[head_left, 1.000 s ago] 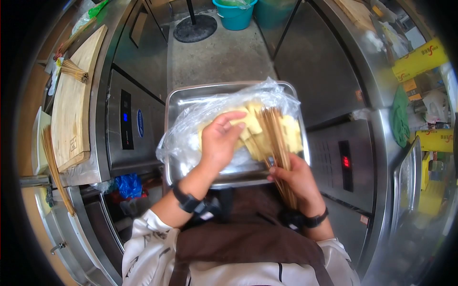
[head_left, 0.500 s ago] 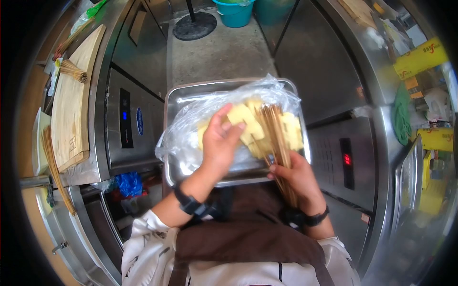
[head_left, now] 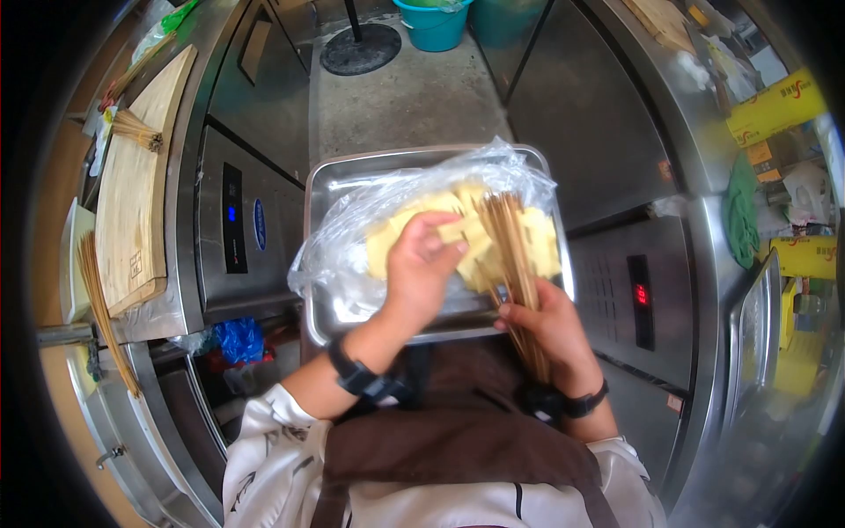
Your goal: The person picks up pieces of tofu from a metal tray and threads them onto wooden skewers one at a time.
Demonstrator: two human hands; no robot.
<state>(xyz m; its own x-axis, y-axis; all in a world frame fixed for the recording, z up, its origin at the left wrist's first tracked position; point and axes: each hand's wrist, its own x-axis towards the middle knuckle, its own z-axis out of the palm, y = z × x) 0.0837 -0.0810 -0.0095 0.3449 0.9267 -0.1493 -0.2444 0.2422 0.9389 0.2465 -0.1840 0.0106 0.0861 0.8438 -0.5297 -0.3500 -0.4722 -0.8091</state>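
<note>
Head view: the left hand (head_left: 418, 277) pinches a yellow piece (head_left: 451, 232) over the tray (head_left: 374, 159). The right hand (head_left: 556, 326) grasps the sticks (head_left: 512, 255) low, tips toward 11 o'clock, apparently keeping them clear of its fingers. More yellow slices (head_left: 384, 246) lie on plastic (head_left: 339, 233) inside, the sheet probably keeping them off the metal.
</note>
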